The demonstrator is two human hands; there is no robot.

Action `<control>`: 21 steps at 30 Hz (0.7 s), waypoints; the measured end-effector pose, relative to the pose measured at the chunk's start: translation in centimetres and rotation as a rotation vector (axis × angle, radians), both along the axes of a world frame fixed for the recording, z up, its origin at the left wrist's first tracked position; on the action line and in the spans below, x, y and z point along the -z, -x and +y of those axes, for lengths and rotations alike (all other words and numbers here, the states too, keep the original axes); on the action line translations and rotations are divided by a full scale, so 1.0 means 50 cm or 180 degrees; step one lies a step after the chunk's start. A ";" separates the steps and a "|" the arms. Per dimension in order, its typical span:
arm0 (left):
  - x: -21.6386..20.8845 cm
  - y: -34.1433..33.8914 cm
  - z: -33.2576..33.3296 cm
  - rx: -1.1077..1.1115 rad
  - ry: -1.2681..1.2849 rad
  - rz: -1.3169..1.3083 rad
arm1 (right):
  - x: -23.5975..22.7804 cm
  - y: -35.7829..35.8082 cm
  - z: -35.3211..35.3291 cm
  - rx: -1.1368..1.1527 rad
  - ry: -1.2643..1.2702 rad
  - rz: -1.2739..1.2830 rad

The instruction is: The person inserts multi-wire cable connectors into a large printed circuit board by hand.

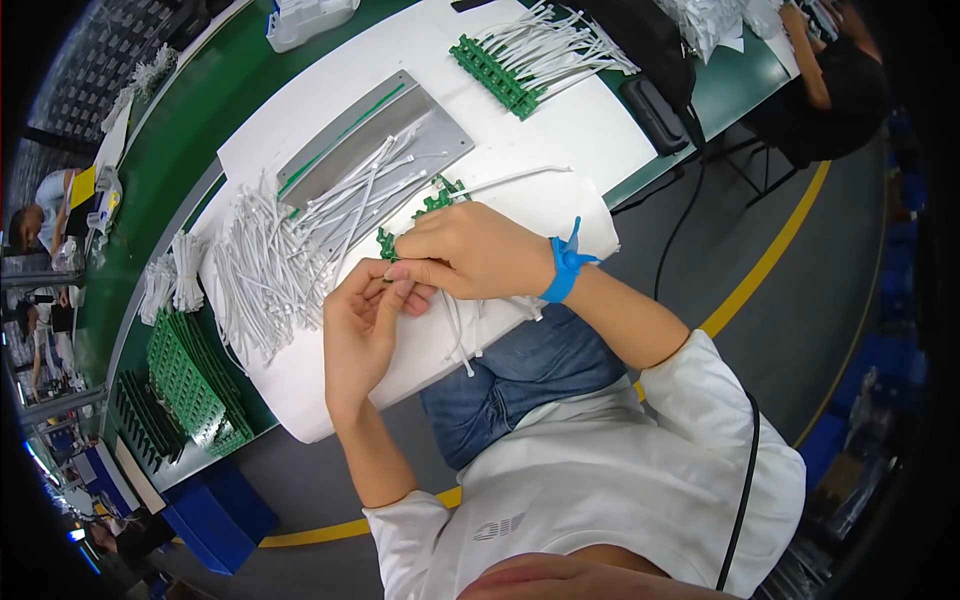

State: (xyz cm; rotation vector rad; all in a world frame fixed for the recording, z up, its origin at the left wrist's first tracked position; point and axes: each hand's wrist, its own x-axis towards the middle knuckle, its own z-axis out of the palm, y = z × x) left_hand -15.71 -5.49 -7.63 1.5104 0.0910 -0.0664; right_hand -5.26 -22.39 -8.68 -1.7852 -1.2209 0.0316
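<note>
Item: small green toothed plastic strip point(437, 197), partly hidden by the right hand point(480, 250), over a smooth white work surface point(575, 212). Right hand: bent, thumb and forefinger drawn together; I cannot tell what they grip. Left hand point(365, 325): half-curled, fingertips meeting the right thumb; its hold I cannot make out. Leftward: heaped thin white plastic ties point(265, 275), some reaching across a grey metal tray point(448, 135). Outermost left, I list stacked green perforated plastic sheets point(190, 375).
</note>
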 end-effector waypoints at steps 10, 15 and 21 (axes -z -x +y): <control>0.031 -0.018 -0.024 -0.0101 0.0178 -0.0248 | -0.004 -0.026 -0.007 -0.0742 -0.0207 0.2186; 0.039 -0.030 -0.027 -0.0105 0.0144 -0.0230 | 0.006 -0.035 -0.010 -0.0792 -0.0153 0.2376; 0.041 -0.039 -0.023 -0.0036 0.0141 -0.0238 | 0.012 -0.041 -0.010 -0.0847 -0.0116 0.2525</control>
